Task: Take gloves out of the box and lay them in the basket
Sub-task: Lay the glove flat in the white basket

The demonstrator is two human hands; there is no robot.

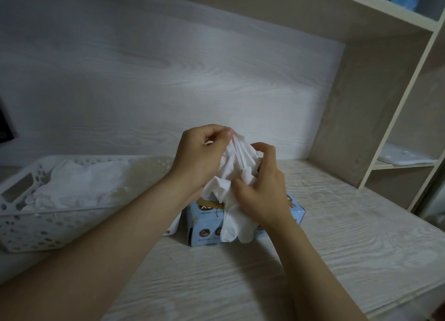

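Observation:
A light-blue glove box [204, 226] stands on the desk in the middle of the view. A bunch of white gloves [237, 161] sticks up out of its top, and one white glove hangs down over its front. My left hand [199, 157] pinches the top of the bunch between thumb and fingers. My right hand [261, 188] curls round the lower right of the same bunch, just above the box. The white perforated basket [29, 226] sits to the left and holds several white gloves [79, 188].
The pale wood-grain desk [337, 236] runs to a back wall panel. A shelf unit [375, 137] rises at the right, with a flat white packet on a lower shelf. A dark object shows at the far left edge.

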